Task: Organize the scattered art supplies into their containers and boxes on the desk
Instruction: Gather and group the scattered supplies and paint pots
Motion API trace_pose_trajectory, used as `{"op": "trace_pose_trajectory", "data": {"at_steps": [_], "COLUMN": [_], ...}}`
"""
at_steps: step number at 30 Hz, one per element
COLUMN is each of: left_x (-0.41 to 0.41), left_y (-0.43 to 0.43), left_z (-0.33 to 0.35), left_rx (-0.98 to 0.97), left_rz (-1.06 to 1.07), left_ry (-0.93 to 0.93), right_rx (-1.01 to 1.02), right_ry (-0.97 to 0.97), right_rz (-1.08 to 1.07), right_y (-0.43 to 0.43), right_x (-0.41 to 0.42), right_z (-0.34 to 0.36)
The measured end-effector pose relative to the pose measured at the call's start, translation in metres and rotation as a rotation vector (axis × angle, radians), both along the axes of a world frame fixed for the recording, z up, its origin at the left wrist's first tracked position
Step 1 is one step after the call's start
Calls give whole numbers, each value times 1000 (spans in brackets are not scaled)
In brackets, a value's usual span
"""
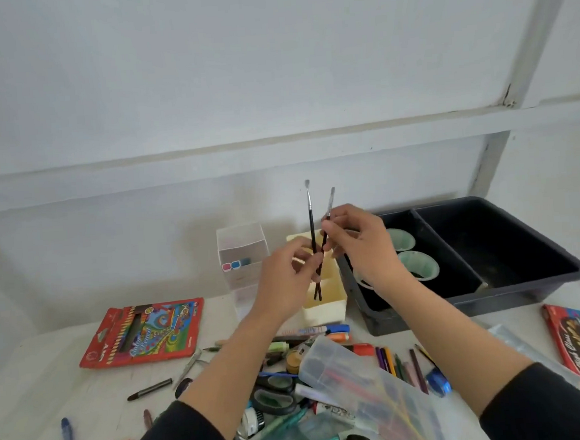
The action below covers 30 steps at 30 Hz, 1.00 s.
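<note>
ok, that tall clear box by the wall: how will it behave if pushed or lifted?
Probably light: the clear box looks thin-walled and holds only a few small coloured pieces low down. It stands taller than wide, so a push near the top may tip it. Its smooth walls could be slippery in a pinch.

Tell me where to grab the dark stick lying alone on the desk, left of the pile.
Pinch the dark stick at mid-barrel from above, fingers across its narrow width. It lies flat and slanted on the desk with bare surface along both long sides, so fingers fit there. The left hand and right hand each hold a paintbrush, so free one first.
</note>
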<state>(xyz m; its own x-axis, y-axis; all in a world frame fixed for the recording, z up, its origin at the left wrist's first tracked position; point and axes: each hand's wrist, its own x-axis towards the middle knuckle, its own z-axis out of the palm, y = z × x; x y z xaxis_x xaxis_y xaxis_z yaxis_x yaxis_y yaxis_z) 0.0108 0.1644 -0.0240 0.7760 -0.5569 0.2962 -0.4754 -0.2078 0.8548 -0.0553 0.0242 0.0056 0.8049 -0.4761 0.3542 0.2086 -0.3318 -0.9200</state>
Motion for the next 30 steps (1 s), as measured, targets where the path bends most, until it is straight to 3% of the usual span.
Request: {"op": "trace_pose_trajectory", "data": {"at_steps": [4,12,16,23,30], "left_x": [21,62,72,75,72], "left_y": [-29,-71,-77,-82,-83], "left_z": [8,-18,-36,-45,-42], "left_rx": [-22,49,106,246,530], "left_rz": [137,390,371,357,271], "left_ry": [-40,-146,-111,-177,-334], "right_rx": [82,33,-59,-403,-447], "right_ry": [-63,-56,7,110,285], "right_rz": [-74,-133,-112,-55,-16], "right_y": [-32,-67,-78,-79,-85], "right_x": [21,61,72,80,81], "right_z": [5,-18,-37,-65,-88]}}
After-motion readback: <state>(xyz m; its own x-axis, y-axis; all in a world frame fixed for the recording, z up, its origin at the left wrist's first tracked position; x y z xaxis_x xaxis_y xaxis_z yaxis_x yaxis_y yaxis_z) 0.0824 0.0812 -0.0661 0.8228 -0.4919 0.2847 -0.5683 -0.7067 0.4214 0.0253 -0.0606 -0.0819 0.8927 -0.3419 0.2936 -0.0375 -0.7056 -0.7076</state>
